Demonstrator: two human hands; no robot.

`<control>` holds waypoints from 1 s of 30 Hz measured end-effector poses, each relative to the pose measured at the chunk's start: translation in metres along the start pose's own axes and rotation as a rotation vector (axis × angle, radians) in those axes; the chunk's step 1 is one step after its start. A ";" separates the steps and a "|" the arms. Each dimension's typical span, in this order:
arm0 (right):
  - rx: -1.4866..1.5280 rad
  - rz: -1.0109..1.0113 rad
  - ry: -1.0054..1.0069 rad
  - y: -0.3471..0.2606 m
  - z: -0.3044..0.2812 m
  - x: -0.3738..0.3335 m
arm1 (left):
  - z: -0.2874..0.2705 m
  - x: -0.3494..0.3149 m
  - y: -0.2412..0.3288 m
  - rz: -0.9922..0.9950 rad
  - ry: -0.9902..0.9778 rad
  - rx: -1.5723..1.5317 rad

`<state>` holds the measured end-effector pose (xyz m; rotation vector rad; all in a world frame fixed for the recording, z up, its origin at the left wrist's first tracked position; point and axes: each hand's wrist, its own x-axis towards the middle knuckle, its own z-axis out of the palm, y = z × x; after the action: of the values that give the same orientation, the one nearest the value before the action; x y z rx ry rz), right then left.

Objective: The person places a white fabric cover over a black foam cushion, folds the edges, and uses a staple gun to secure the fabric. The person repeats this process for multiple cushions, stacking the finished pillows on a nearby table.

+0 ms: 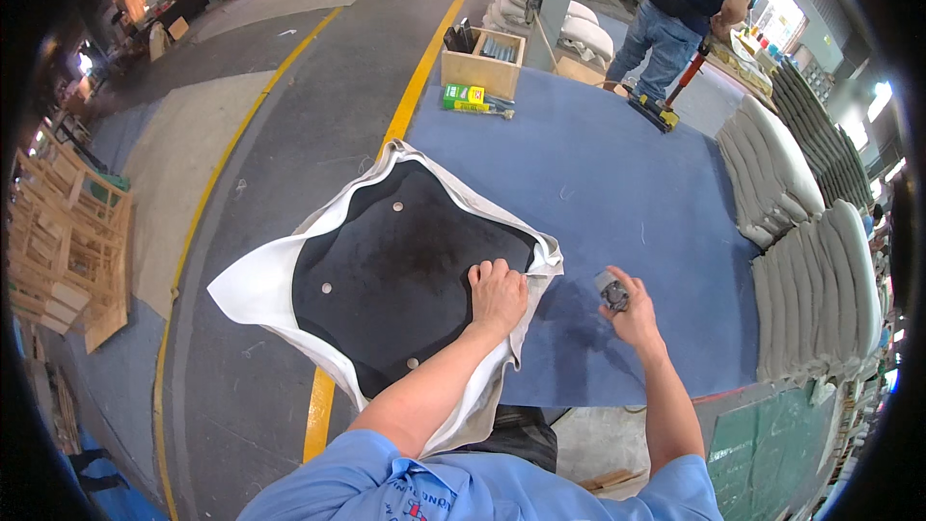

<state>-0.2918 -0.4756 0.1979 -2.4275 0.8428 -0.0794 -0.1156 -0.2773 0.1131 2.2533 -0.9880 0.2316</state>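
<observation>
A seat cushion (371, 260) lies underside up at the table's left part, partly past its edge. Its black base has several round holes, and a loose white and beige cover (262, 282) stands up around it. My left hand (500, 297) presses on the base by the right-hand edge, fingers bent and close together beside the cover's fold. Right of the cushion, my right hand (632, 311) is wrapped round a small grey and black tool (612, 291), held apart from the cushion. The tool's lower part is hidden, and its exact kind is unclear.
On the blue table (627, 203), a wooden box (477, 68) of metal strips and a green-yellow carton (464, 95) stand at the far left. Stacks of grey cushions (818, 299) line the right side. A person (680, 19) works beyond. Wooden frames (72, 241) stand far left.
</observation>
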 end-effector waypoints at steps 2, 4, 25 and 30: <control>-0.109 0.118 0.090 0.025 0.002 0.002 | 0.000 0.002 0.003 -0.007 -0.001 -0.004; -0.189 0.187 0.114 0.044 0.003 0.000 | -0.001 0.003 0.007 0.020 0.000 -0.024; 0.523 -0.004 -0.312 -0.073 0.064 0.138 | -0.201 -0.150 -0.169 -1.384 0.624 -1.015; 0.497 -0.124 -0.262 -0.119 0.033 0.058 | -0.201 -0.153 -0.195 -1.258 0.523 -0.783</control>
<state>-0.1724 -0.4171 0.2259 -1.9632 0.4837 -0.0132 -0.0651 0.0379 0.1082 1.5428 0.6001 -0.1213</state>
